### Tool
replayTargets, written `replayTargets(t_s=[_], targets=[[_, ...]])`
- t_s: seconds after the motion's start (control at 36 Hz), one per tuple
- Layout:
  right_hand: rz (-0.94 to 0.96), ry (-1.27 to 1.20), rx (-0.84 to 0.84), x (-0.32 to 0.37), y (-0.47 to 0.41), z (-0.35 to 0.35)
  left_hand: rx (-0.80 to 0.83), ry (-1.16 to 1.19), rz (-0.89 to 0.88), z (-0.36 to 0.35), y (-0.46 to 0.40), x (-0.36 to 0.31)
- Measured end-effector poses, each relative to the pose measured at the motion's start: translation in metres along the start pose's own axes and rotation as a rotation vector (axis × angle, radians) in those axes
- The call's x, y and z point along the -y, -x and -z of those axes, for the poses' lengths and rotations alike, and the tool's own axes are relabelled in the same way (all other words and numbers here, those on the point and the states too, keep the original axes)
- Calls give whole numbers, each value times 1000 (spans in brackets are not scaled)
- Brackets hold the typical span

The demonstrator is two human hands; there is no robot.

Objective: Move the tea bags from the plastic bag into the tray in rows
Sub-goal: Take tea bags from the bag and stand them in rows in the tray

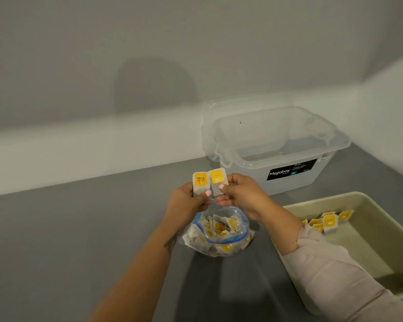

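The left hand (186,201) pinches one tea bag (200,183) and the right hand (240,194) pinches another tea bag (216,182) above the plastic bag (219,231), so I think both go next into the tray (368,240), beside the row (326,221) there.

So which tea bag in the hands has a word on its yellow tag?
The one in the left hand: its tea bag reads RELAX. The right hand's bag shows a yellow tag with no word I can read.
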State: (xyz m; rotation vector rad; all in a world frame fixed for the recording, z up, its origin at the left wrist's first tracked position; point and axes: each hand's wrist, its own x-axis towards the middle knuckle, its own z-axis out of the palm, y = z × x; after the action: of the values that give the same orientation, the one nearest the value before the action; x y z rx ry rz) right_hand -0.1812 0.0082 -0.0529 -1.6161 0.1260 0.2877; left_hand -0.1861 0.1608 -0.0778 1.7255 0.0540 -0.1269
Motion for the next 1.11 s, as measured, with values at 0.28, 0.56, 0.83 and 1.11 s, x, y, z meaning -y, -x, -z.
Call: replayTargets(t_s=[0.28, 0.56, 0.83, 1.11], targets=[[1, 5, -54, -2, 5, 6, 62, 156, -45, -11, 6, -13], [43, 101, -42, 3, 20, 45, 88, 81, -84, -45, 10, -27], [228, 466, -130, 18, 41, 138, 181, 44, -57, -122, 21, -48], [238, 823, -110, 27, 68, 229, 256, 46, 3, -206, 30, -54]])
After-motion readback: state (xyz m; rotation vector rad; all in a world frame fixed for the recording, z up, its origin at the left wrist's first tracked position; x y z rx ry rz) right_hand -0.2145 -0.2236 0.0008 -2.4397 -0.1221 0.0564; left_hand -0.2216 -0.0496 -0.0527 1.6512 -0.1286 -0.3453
